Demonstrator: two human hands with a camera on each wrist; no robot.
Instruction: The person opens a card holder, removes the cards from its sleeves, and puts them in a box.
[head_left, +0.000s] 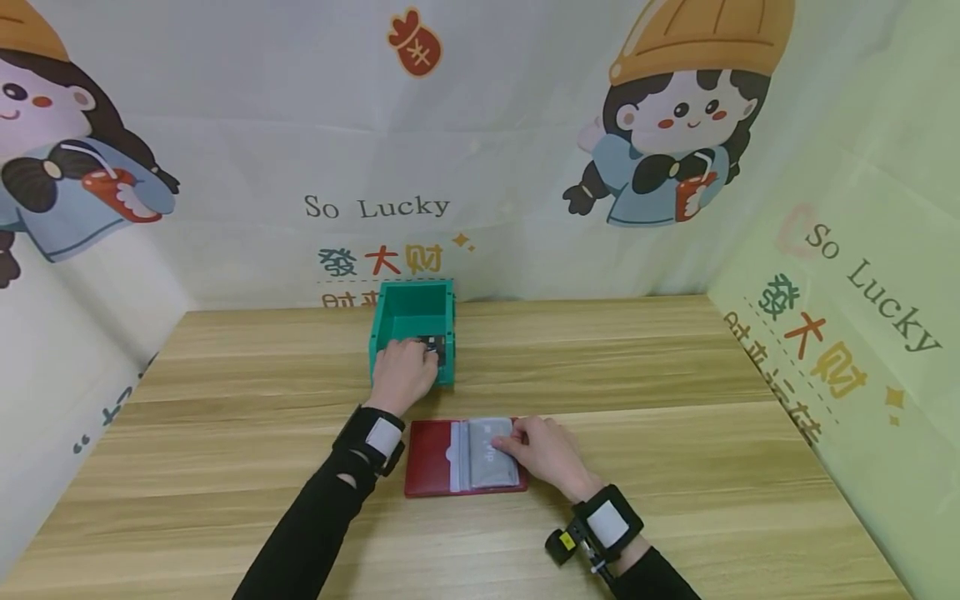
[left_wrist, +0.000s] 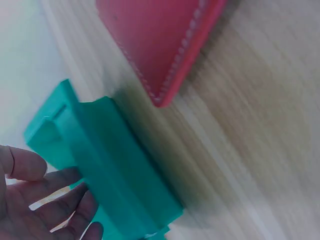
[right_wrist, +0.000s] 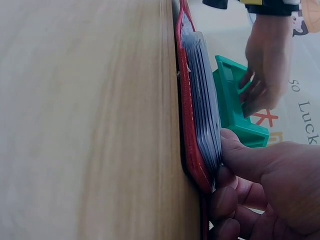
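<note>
A red card holder lies open on the table, with a stack of clear plastic sleeves on its right half. My right hand pinches the right edge of those sleeves, the thumb on top and the fingers at the side. Farther back, my left hand reaches into a green plastic box. In the left wrist view its fingers are loosely bent and apart from the thumb. Beside that hand, a small dark item shows inside the box.
The wood-grain table extends around the card holder and box. A printed cloth hangs as a wall behind the box, and more cloth stands along both sides.
</note>
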